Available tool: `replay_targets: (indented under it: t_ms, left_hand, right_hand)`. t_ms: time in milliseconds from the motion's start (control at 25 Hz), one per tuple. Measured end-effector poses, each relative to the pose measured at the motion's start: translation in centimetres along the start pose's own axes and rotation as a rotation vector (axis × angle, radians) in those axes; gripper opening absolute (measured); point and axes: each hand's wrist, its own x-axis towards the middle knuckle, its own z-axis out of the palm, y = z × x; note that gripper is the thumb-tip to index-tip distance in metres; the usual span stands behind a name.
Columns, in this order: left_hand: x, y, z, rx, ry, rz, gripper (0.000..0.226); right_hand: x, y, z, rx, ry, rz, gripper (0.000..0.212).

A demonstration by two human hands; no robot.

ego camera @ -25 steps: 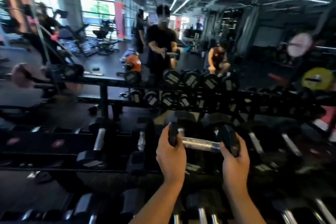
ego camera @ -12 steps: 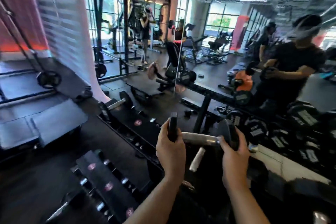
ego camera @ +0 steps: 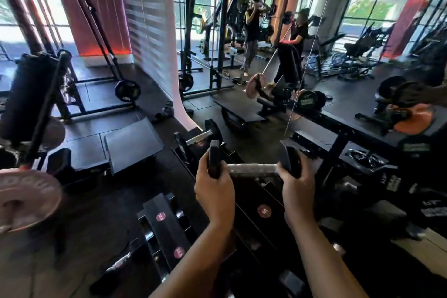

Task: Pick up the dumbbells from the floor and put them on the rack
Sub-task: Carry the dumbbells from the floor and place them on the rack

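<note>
Rubber-headed dumbbell [ego camera: 251, 167] is off the floor, gripped by left hand [ego camera: 214, 192] and right hand [ego camera: 298, 190], not yet on the rack [ego camera: 263, 210].

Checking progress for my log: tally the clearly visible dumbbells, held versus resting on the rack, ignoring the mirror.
Held dumbbell, gripped by left hand and right hand: 1
Resting dumbbell, far end of the rack: 1
Total: 2
Blurred lower tiers: cannot tell.

We hold both forearms stretched forward, left hand [ego camera: 214, 189] and right hand [ego camera: 298, 185] each gripping one end of the dumbbell [ego camera: 251, 167], fingers curled.
</note>
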Motion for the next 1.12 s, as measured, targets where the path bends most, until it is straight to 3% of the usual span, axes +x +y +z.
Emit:
replay_targets:
  t_ms: [320,560,840,1120]
  left_hand:
    - [13.2,-7.3,5.7,0.018,0.142,-0.046,0.037]
    - [18.6,-14.2,9.7,0.030,0.238,-0.103,0.034]
    - [18.6,-20.0,12.7,0.049,0.268,-0.207,0.038]
    - [16.4,-21.1,14.1,0.041,0.246,-0.223,0.041]
  right_hand:
    - [10.8,7.6,11.6,-0.083,-0.163,0.039,0.045]
    - [17.6,13.4,16.9,-0.197,-0.276,0.023,0.049]
    - [20.9,19.0,17.3,-0.245,-0.366,0.105,0.049]
    - [22.1,21.2,16.5,-0.236,-0.393,0.118,0.045]
